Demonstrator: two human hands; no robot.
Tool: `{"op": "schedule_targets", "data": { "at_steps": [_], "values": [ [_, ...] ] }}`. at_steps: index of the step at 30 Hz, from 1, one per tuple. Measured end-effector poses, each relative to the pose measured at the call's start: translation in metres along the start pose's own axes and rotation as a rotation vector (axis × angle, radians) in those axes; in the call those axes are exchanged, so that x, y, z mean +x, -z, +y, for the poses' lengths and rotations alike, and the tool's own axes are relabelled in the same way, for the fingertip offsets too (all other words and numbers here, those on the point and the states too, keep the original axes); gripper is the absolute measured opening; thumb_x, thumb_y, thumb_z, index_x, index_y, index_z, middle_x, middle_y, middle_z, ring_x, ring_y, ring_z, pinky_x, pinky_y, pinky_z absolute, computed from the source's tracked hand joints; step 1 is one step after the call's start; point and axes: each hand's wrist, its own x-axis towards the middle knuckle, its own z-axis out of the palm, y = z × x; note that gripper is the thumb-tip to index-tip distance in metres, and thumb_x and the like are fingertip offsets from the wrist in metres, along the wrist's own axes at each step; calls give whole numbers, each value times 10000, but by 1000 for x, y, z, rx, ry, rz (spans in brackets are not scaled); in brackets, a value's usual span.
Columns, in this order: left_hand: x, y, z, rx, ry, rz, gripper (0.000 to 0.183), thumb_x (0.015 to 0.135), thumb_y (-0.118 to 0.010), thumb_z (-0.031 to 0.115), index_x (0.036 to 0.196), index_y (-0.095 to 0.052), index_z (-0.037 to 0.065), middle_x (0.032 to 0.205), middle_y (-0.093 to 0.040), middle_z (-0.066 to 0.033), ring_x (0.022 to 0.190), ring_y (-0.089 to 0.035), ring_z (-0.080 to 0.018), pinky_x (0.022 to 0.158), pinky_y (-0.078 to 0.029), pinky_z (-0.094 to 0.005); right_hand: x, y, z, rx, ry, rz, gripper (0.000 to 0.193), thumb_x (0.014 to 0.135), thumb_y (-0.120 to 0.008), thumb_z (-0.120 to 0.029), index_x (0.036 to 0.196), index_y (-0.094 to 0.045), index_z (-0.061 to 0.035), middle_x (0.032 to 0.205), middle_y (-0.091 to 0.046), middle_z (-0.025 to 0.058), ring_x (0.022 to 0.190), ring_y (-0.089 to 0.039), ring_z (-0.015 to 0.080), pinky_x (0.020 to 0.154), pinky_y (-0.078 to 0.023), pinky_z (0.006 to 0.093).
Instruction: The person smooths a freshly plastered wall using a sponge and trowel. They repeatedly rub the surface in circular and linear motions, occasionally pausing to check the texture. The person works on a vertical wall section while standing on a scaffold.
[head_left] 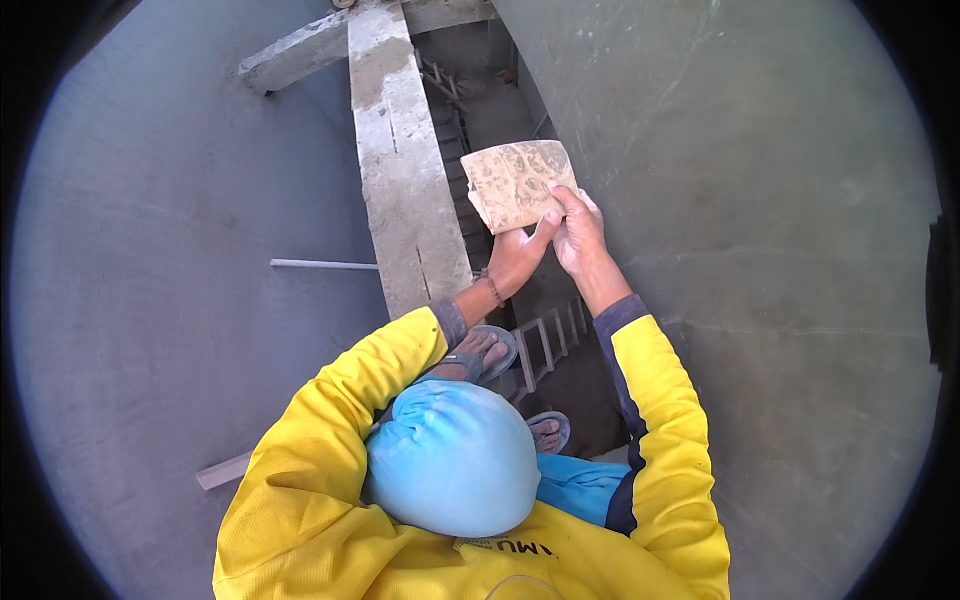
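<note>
Both of my hands hold a folded tan sheet of sandpaper (518,182), blotched with dark smudges, out in front of me. My left hand (516,262) grips its lower edge, the thumb along the bottom and the fingers hidden behind. On the lower right corner, my right hand (581,232) is closed with its thumb pressed on the face. The sheet's layers show at its left edge, and the two hands nearly touch.
A narrow concrete beam (405,170) runs away from me, meeting a crosspiece (300,55). Smooth grey walls rise at left (180,250) and right (780,280). Below are a ladder (548,345) and a deep gap. A white pipe (325,265) sticks out left. My sandalled feet (487,352) are beneath me.
</note>
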Motion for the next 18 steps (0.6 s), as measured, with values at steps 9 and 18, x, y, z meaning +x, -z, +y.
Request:
{"op": "schedule_targets", "data": {
  "at_steps": [9,18],
  "values": [
    [124,19,133,-240,-117,432,347,1063,-442,302,1206,-545,3,1029,-668,-127,909,-692,-231,794,-577,-388,-47,-90,-105,-900,48,-271,501,969,-621,-376,1300,-576,-2,1048,-735,170,965,-712,266,828,-541,411],
    [186,-52,86,371,-410,692,531,1026,-423,203,1504,-340,-13,1468,-475,-282,1340,-474,-445,1116,-391,-453,-208,-125,-250,-1133,1470,54,380,1029,-564,-357,1282,-647,-86,1139,-712,139,1098,-676,239,898,-523,328]
  ]
}}
